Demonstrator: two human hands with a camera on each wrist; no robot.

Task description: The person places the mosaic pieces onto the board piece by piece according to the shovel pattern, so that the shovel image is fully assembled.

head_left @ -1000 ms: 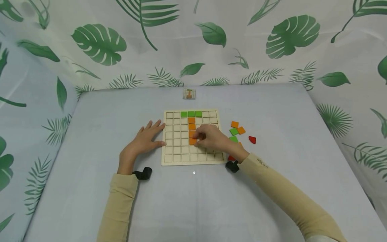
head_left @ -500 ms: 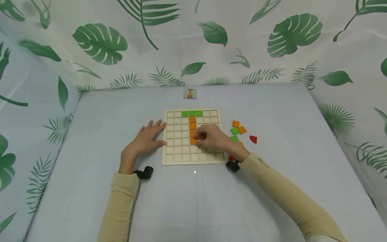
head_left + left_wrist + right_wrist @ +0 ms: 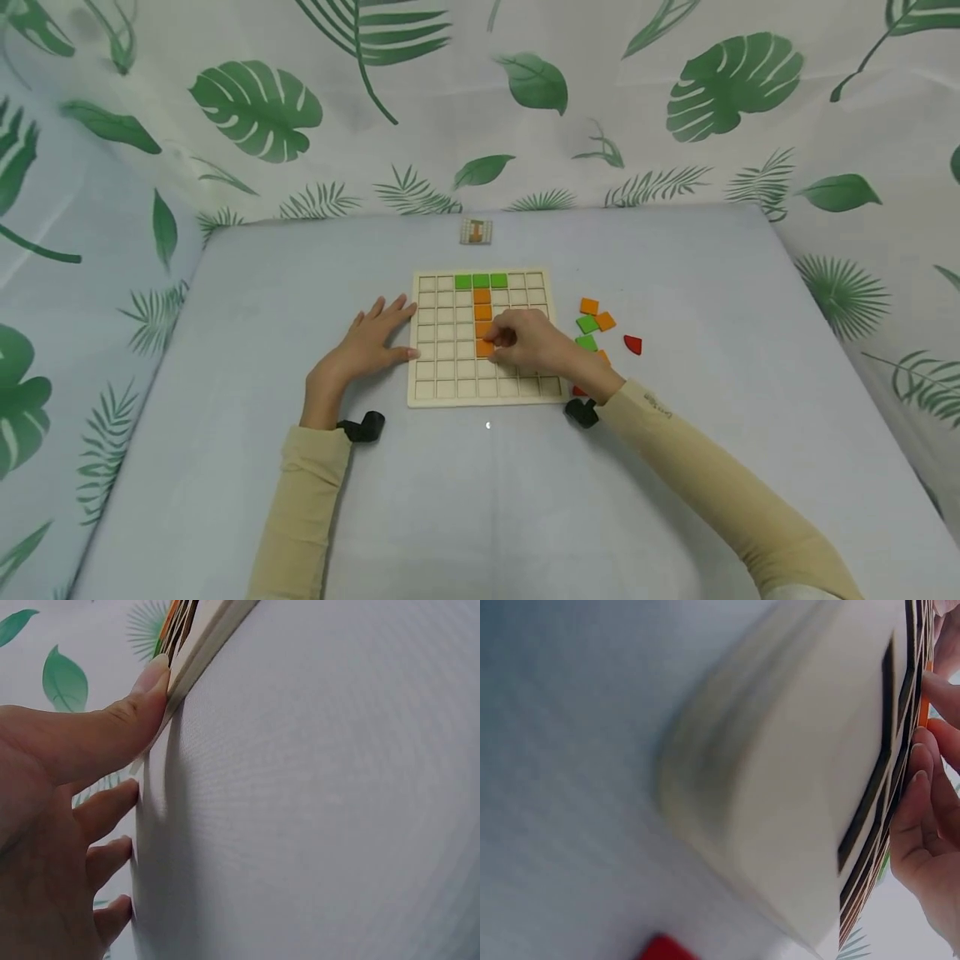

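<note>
A pale wooden grid board lies flat, with a row of green square tiles along its far edge. Below the middle one runs a column of orange square tiles. My right hand pinches the nearest orange tile, which sits in its cell; that tile's orange edge shows between thumb and finger in the right wrist view. My left hand is spread beside the board, thumb and a fingertip touching its left edge. In the left wrist view the left thumb rests against the board's rim.
Right of the board lie loose orange, green and red pieces, some partly hidden by the right wrist. A small pattern card lies beyond the board. Leaf-printed cloth hangs behind the table.
The whole head view shifts slightly to the right. Against the board, both hands and the tiles keep practically the same places.
</note>
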